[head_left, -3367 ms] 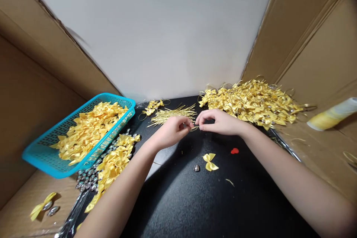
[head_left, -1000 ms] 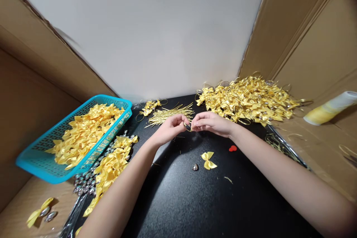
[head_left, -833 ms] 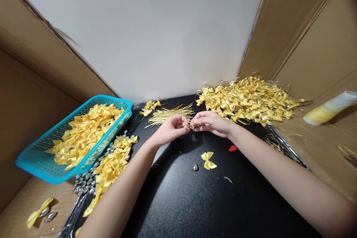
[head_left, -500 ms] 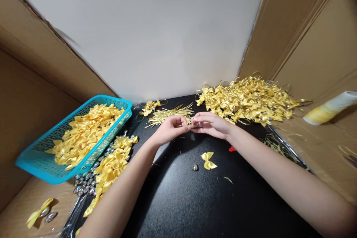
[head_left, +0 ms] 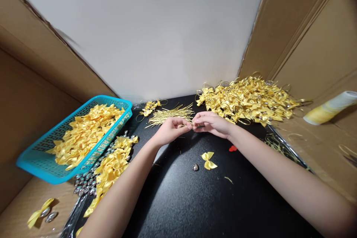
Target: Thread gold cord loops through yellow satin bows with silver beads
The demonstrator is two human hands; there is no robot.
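Over the middle of the black tabletop (head_left: 173,189), my left hand (head_left: 175,129) and my right hand (head_left: 209,123) meet fingertip to fingertip. Both are closed in a pinch on a thin gold cord (head_left: 183,125), mostly covered by the fingers. Just beyond lies a heap of cut gold cords (head_left: 173,114). Nearer to me, a single yellow ribbon bow (head_left: 208,160) rests beside a silver bell-like bead (head_left: 195,167), neither touched by a hand.
A turquoise basket (head_left: 36,171) of yellow bows stands left, with loose bows (head_left: 111,165) and silver beads (head_left: 85,184) alongside. Bows on gold loops (head_left: 248,100) are piled at back right. Cord scraps (head_left: 281,147), a red piece (head_left: 232,148) and a yellow-white roll (head_left: 330,108) lie right.
My fingers have shifted slightly at the point where they meet, and the right hand's fingers are curled a little more. The surrounding things stay in place.
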